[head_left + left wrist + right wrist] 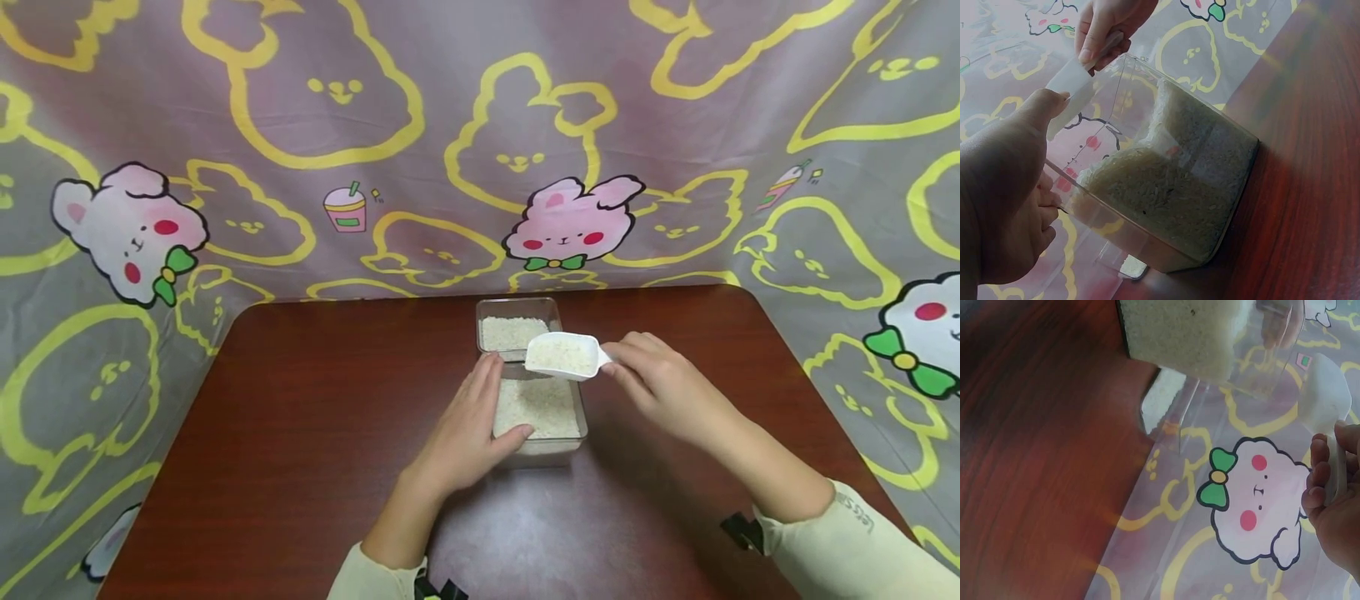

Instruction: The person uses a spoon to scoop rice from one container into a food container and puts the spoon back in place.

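My right hand (663, 383) holds a white scoop (595, 367) by its handle, with a load of rice (562, 357) in its bowl. The scoop is over the back part of a clear rectangular container (551, 450) of rice, near a second clear container (519, 307) behind it. Against the near container's left side rests my left hand (461, 429), its fingers extended along the rim and its thumb at the front. Through the near container's wall, the left wrist view shows an uneven slope of rice (1166, 187). The farther container holds a lower layer of rice (510, 332).
Both containers stand on a dark reddish-brown wooden table (337, 433), the farther one near its back edge. A grey and pink cloth (435, 50) with yellow outlines and cartoon rabbits hangs behind and at the sides.
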`<state>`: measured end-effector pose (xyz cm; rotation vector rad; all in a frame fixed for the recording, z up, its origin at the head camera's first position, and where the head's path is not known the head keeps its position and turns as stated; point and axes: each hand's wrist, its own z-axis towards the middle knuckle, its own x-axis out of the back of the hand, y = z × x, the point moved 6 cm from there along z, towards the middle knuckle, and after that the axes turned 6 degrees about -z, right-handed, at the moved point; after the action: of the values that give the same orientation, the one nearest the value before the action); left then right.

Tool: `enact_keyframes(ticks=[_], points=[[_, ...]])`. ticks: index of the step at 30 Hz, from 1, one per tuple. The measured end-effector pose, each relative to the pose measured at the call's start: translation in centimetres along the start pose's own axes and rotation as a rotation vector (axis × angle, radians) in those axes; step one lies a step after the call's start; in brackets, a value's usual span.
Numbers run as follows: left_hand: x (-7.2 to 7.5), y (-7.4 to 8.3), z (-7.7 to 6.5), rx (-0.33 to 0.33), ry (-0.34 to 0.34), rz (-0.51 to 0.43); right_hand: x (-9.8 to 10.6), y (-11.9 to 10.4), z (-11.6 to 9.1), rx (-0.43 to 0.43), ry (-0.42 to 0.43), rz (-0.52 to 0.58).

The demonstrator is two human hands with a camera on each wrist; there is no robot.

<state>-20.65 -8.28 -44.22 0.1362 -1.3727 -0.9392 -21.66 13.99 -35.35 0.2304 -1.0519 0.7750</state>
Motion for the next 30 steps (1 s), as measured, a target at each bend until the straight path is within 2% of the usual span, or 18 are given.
enact_keyframes(ticks=[11, 20, 25, 30], points=[[0.1, -0.3, -0.1, 0.020, -0.007, 0.001, -1.6, 2.1, 2.9, -0.049, -0.035, 0.045], [-0.2, -0.4, -0.1, 0.042, -0.028, -0.004, -5.4, 5.4, 5.1, -0.143, -0.099, 0.003], [-0.1, -0.3, -0.2, 0.037, -0.026, -0.016, -7.5, 6.3, 5.5, -0.104, -0.106, -0.086], [0.0, -0.2, -0.2, 0.027, -0.022, -0.018, -8.5, 6.1, 5.7, -0.054, -0.118, -0.177]])
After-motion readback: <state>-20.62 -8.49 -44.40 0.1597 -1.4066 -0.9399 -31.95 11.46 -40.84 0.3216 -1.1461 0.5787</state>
